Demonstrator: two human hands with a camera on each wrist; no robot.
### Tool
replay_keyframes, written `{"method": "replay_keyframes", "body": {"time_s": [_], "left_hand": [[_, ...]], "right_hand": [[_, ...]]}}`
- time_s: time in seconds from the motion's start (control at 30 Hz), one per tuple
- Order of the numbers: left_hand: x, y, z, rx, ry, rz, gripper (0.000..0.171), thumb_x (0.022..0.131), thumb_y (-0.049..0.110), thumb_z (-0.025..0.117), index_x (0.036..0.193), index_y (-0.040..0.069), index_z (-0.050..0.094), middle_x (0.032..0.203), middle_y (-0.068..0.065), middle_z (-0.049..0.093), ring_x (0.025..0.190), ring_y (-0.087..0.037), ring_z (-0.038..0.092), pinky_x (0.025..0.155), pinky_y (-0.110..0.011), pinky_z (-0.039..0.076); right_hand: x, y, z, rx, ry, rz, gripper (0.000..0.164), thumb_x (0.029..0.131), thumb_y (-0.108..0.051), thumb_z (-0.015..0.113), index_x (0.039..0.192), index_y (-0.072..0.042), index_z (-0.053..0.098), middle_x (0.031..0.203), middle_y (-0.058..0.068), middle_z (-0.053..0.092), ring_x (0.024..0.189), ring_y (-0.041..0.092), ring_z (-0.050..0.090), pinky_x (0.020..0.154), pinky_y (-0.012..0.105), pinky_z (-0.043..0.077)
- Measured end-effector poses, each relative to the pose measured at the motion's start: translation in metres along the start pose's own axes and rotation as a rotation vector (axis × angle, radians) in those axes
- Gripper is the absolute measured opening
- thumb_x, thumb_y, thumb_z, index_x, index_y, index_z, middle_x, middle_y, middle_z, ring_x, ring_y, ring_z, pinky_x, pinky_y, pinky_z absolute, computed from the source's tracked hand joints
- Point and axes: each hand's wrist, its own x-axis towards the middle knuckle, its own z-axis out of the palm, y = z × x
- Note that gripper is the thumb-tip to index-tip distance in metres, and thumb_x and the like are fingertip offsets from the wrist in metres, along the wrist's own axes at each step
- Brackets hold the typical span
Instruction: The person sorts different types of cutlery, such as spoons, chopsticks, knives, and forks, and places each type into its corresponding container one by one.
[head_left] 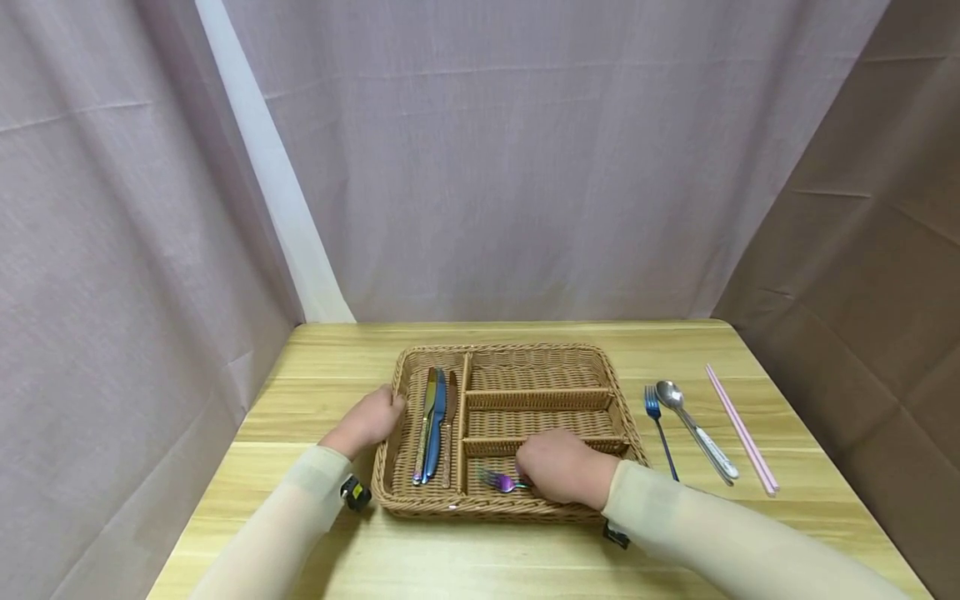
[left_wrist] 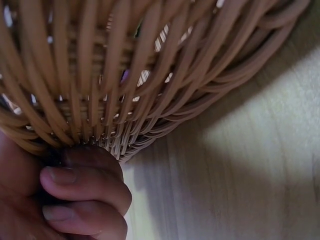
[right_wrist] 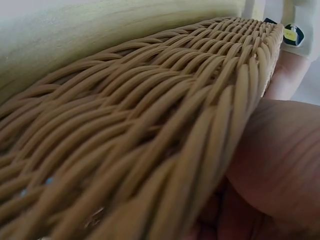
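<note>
Greyish cloth point(head_left: 525, 192) hangs at the far side, then a light wood-look table point(head_left: 465, 558); on it, approx. centre, sits the wicker tray point(head_left: 540, 423), w/ one long compartment at left and three stacked near to far at right. Tray prob. light, fairly stiff w/ a bit of give; best held by the rim. L hand point(head_left: 375, 417) grips its left rim, fingers curled in against the weave. R hand point(head_left: 558, 467) is in the near right compartment, fingers curled; looks to be pinching a fork handle, tho fingertips hidden. Right of tray: pink chopsticks point(head_left: 742, 429), silver spoon point(head_left: 693, 425) (can't tell if 1 or 2), blue fork point(head_left: 663, 437). Three knives point(head_left: 435, 425) lie lengthwise in the left compartment. Smallest, the purple fork point(head_left: 504, 481): near right compartment, tines pointing left. Prob. light, rigid, slick metal, not fragile; hold mid-handle, tines clear of fingers.
</note>
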Motion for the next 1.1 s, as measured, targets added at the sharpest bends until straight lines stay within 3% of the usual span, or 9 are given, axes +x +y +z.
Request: {"method": "replay_keyframes", "body": {"time_s": [0.2,0.47,0.73,0.87,1.1], "left_hand": [[-0.001,-0.001,0.001,-0.018,-0.011,-0.018,0.054,0.118,0.032,0.038,0.148,-0.011,0.05,0.118,-0.019,0.066,0.106,-0.031,0.065,0.102,-0.056,0.056],[-0.001,0.0,0.002,-0.01,-0.002,-0.012,0.053,0.117,0.031,0.039,0.147,-0.012,0.05,0.126,-0.025,0.067,0.116,-0.036,0.066,0.109,-0.06,0.052],[-0.002,0.001,0.0,0.002,0.005,-0.005,0.051,0.117,0.03,0.039,0.142,-0.012,0.054,0.118,-0.02,0.066,0.109,-0.034,0.064,0.108,-0.06,0.052],[-0.004,0.001,0.0,-0.011,0.0,-0.013,0.051,0.117,0.03,0.039,0.144,-0.011,0.053,0.12,-0.021,0.066,0.108,-0.033,0.065,0.106,-0.059,0.054],[-0.002,0.0,0.002,-0.046,0.001,-0.01,0.051,0.117,0.031,0.04,0.146,-0.01,0.052,0.116,-0.018,0.068,0.106,-0.031,0.067,0.103,-0.057,0.057]], "right_hand": [[0.001,0.0,0.003,-0.019,-0.022,0.016,0.04,0.082,0.003,0.079,0.063,-0.022,0.054,0.066,-0.01,0.056,0.059,0.011,0.051,0.058,0.034,0.056],[0.001,-0.002,-0.001,-0.06,-0.022,0.027,0.037,0.082,0.003,0.078,0.064,-0.021,0.056,0.068,-0.006,0.06,0.06,0.014,0.054,0.057,0.037,0.059],[-0.002,-0.001,-0.003,-0.013,-0.016,0.049,0.039,0.082,-0.013,0.093,0.065,-0.022,0.058,0.065,-0.01,0.056,0.059,0.012,0.052,0.057,0.034,0.057],[-0.006,0.004,-0.002,0.03,0.011,0.027,0.036,0.082,-0.021,0.095,0.068,-0.023,0.062,0.066,-0.013,0.056,0.058,0.009,0.051,0.056,0.03,0.053],[-0.017,0.022,-0.016,0.089,0.097,0.003,0.03,0.089,-0.022,0.088,0.07,-0.024,0.064,0.067,-0.016,0.056,0.058,0.004,0.048,0.055,0.03,0.049]]}}
